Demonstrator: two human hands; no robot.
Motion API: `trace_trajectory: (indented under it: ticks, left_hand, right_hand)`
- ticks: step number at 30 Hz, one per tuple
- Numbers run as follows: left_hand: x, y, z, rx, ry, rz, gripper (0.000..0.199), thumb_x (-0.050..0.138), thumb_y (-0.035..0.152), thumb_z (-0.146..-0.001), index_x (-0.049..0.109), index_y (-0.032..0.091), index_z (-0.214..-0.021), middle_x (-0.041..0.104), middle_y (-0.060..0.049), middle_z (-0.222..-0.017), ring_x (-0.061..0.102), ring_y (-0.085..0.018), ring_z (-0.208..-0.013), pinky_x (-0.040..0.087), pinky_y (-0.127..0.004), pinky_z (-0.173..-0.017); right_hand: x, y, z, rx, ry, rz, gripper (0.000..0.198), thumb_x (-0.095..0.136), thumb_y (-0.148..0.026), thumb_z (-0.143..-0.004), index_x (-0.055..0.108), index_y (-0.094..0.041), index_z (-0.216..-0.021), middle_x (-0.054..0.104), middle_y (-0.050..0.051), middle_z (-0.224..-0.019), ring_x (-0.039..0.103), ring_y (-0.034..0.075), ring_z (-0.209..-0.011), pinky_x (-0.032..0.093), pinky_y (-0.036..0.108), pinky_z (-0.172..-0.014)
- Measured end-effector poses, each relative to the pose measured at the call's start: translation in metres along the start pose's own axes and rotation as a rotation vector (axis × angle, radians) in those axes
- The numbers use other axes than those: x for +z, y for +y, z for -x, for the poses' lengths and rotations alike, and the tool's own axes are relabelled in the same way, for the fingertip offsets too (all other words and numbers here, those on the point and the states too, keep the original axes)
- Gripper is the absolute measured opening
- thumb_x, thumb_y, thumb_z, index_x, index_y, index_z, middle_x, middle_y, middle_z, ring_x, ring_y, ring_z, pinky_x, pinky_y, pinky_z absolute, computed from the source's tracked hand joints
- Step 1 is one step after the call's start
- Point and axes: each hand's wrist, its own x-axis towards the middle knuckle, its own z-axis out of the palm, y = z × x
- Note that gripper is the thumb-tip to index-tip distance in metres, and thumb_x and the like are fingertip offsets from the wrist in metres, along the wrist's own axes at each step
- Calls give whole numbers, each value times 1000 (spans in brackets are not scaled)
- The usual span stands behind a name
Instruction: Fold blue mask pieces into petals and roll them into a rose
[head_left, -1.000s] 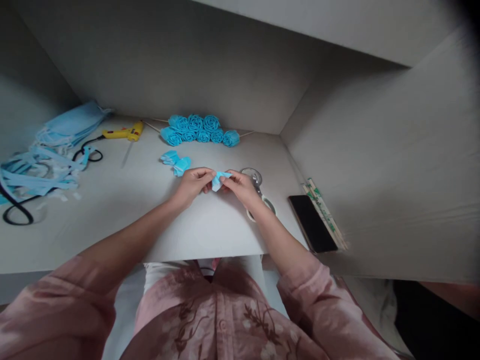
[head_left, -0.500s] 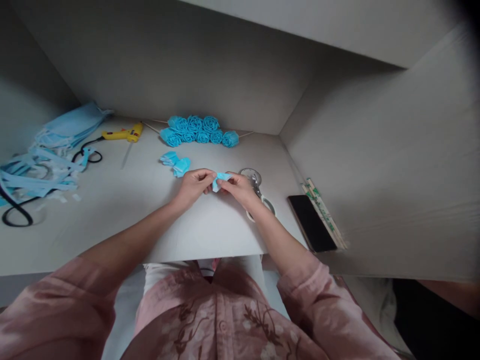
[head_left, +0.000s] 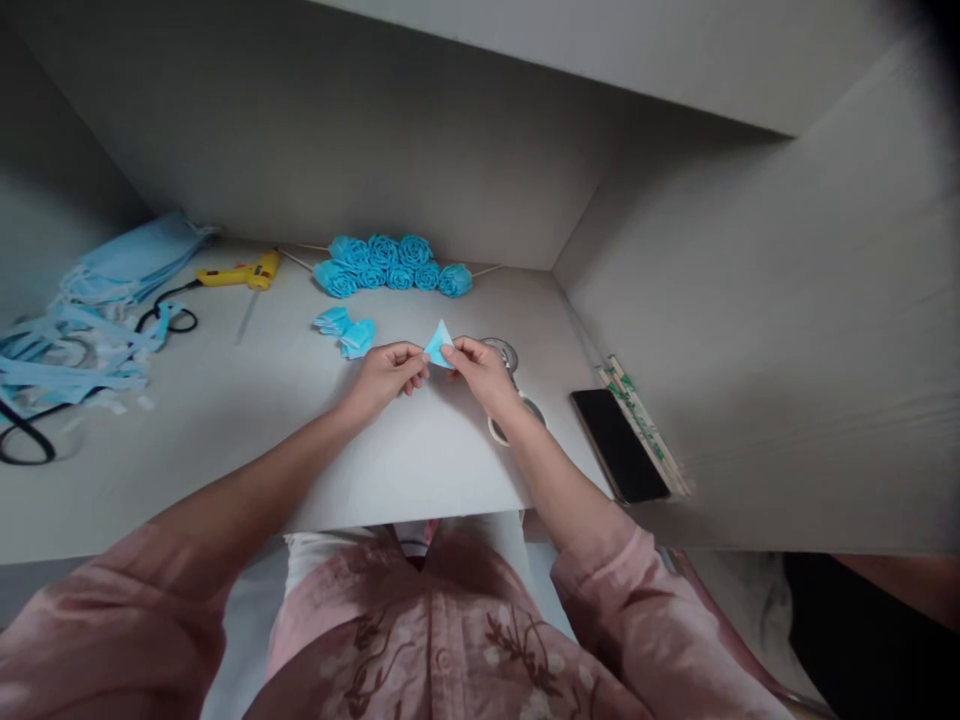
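Note:
A small light-blue folded piece of mask fabric is held up between my two hands, its tip pointing away from me. My left hand pinches its left corner with thumb and fingers. On the right side, the thumb of my right hand presses on the piece, fingers behind it. Just beyond my left hand lie blue folded pieces in a small pile. Partly under my right hand and forearm are scissors and a round clear roll, which looks like tape.
Several blue fabric roses on sticks lie along the back. To the left are a yellow glue gun, face masks and cut strips. A phone and wrapped sticks lie at right.
The blue piece has been turned in my fingers: its point faced toward me before and now faces away. The view has shifted slightly.

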Motion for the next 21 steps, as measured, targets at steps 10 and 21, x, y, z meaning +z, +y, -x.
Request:
trace_trajectory:
  ticks: [10, 21]
  left_hand:
    - [0, 4, 3, -8, -10, 4, 25, 68, 40, -71, 60, 16, -65, 59, 1, -57, 48, -8, -47, 36, -22, -45]
    - [0, 1, 2, -39, -99, -17, 31, 67, 45, -73, 63, 16, -67, 60, 0, -59, 51, -8, -46, 37, -22, -46]
  right_hand:
    - [2, 2, 1, -25, 15, 35, 34, 69, -55, -74, 62, -22, -74, 53, -4, -65, 48, 12, -62, 43, 25, -62]
    - [-1, 5, -1, -90, 59, 95, 30, 64, -51, -79, 61, -22, -73, 50, -4, -64, 45, 11, -61, 38, 25, -59]
